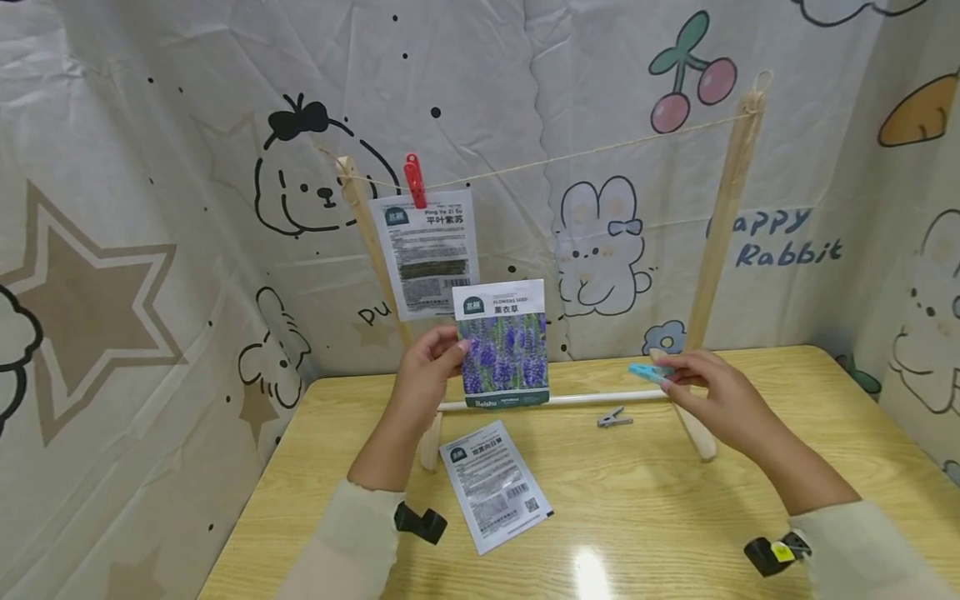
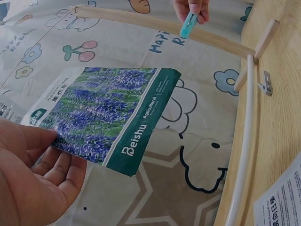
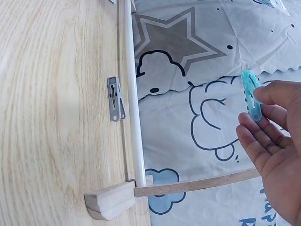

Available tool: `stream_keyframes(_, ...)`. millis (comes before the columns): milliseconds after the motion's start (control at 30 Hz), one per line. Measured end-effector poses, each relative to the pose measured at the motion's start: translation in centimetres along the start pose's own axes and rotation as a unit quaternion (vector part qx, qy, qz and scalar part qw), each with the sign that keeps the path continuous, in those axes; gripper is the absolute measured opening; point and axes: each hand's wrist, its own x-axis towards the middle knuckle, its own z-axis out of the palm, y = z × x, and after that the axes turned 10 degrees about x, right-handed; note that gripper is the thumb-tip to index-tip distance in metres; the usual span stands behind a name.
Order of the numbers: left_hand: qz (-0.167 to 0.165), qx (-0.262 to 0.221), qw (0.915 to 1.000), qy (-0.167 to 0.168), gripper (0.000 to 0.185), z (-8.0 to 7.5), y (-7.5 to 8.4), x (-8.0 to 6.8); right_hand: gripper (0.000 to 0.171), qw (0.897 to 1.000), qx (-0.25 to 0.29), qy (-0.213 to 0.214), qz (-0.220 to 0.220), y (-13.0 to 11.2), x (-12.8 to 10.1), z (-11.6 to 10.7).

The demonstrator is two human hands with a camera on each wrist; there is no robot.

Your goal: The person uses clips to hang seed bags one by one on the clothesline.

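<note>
My left hand pinches the left edge of a lavender seed packet, holding it upright above the table, below the string. My right hand pinches a turquoise clothespin near the right wooden post. A red clothespin holds a white seed packet on the string. Another white packet lies flat on the table. A grey clothespin lies by the white base rod.
The wooden table is walled by a cartoon-printed cloth backdrop at the back and both sides. The rack's left post and wooden feet stand on the table. Black wrist straps sit on both sleeves.
</note>
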Motion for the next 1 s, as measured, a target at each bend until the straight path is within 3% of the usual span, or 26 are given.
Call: stream_keyframes(1000, -0.008, 0.012, 0.9999, -0.003, 0.029, 0.1, 1.6, 0.4, 0.029, 0.999, -0.026, 0.026, -0.023, -2.2, 1.7, -2.2)
